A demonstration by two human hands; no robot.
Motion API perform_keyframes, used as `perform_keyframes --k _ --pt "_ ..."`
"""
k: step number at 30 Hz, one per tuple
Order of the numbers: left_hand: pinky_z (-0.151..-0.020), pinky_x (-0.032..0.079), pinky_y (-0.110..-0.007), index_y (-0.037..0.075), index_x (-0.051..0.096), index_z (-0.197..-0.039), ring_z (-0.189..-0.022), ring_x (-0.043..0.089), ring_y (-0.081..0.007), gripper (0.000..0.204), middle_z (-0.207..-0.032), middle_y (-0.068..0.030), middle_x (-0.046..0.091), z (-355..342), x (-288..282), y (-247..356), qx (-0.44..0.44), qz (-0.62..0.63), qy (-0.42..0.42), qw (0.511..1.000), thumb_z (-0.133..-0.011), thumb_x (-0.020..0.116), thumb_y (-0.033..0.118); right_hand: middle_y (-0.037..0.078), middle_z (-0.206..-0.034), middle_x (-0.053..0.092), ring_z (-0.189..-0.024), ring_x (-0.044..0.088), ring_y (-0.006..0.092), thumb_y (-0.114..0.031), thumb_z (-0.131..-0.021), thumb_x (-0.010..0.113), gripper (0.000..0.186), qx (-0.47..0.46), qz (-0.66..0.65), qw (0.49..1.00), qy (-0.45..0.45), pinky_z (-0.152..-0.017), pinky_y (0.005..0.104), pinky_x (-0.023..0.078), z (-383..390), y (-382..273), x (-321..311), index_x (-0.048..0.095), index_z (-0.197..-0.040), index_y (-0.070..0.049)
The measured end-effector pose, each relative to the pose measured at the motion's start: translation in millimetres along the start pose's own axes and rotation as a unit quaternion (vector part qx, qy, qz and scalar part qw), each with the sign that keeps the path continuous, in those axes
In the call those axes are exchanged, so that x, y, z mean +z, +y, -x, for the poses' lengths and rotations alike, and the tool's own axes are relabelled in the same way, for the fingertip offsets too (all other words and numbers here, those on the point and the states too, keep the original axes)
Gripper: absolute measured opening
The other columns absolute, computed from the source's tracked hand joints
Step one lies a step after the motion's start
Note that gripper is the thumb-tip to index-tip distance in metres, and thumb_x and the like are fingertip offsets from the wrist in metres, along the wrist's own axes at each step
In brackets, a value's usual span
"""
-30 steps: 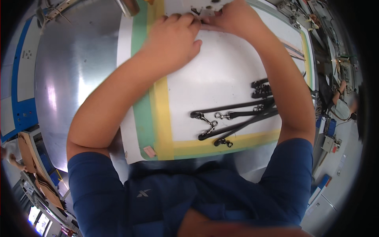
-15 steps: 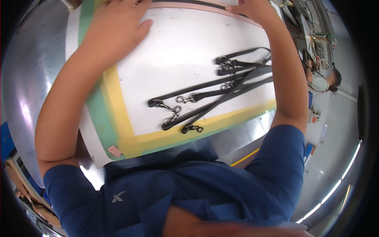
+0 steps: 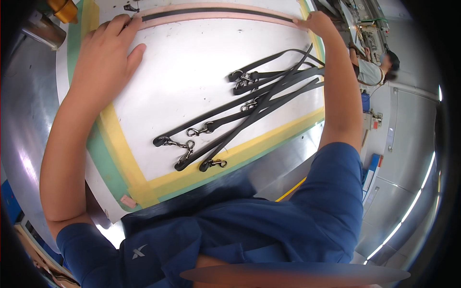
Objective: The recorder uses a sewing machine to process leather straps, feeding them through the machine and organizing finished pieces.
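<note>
A long black strap [image 3: 206,9] is stretched along a pink strip [image 3: 180,18] at the far side of the white work surface. My left hand [image 3: 106,57] lies palm down over the strap's left end, its fingertips on it and the thumb held out apart. At the other end, my right hand [image 3: 319,25] pinches the strap with thumb and fingertips, partly hidden by the hand itself. Between my arms lie several black leashes [image 3: 240,108], crossed in a loose bundle, with metal snap hooks [image 3: 193,132] at their left ends.
Yellow tape [image 3: 127,153] and a green border [image 3: 105,153] frame the white board [image 3: 158,86]. A small pink piece [image 3: 127,201] sits at its near left corner. A metal machine part [image 3: 45,29] stands at the far left. Another person [image 3: 372,69] works off to the right.
The view has shifted, showing more of the strap and the far edge. Both hands remain at the strap's ends. The leashes lie as before.
</note>
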State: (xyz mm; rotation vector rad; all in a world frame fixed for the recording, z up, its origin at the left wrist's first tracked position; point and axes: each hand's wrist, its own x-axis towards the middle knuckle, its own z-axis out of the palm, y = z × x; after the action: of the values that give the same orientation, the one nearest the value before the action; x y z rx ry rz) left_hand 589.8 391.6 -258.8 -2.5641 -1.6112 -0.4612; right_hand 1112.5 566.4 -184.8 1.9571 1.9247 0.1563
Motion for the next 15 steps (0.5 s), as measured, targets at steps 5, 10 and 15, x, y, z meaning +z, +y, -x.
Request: perform_keyframes --k 5,10,15 --pt "-0.109 0.044 -0.046 0.006 0.057 -0.147 -0.128 0.058 -0.0345 0.052 -0.14 -0.0158 0.06 0 -1 2 0.007 -0.007 0.013 1.0 -0.098 0.066 0.022 0.022 -0.099 0.077 -0.097 0.075 0.0379 -0.077 -0.073 0.08 0.085 0.044 -0.034 0.998 0.002 -0.091 0.0442 0.057 -21 57 34 0.079 -0.099 0.004" --pt "-0.107 0.046 -0.046 0.005 0.061 -0.14 -0.123 0.061 -0.032 0.05 -0.135 -0.0119 0.063 -3 5 4 0.014 0.003 0.035 0.999 -0.095 0.07 0.025 0.018 -0.082 0.073 -0.08 0.073 0.0299 -0.064 -0.075 0.085 0.068 0.121 -0.162 0.972 0.116 -0.074 0.0425 0.054 -9 94 74 0.075 -0.09 0.002" --pt "-0.108 0.045 -0.046 0.005 0.061 -0.14 -0.124 0.06 -0.0314 0.051 -0.136 -0.0118 0.062 1 0 8 -0.004 -0.013 0.026 1.0 -0.095 0.07 0.025 0.015 -0.1 0.078 -0.096 0.073 0.0344 -0.03 -0.093 0.072 0.032 0.082 -0.274 0.942 0.172 -0.089 0.0405 0.055 49 32 67 0.079 -0.118 -0.012"
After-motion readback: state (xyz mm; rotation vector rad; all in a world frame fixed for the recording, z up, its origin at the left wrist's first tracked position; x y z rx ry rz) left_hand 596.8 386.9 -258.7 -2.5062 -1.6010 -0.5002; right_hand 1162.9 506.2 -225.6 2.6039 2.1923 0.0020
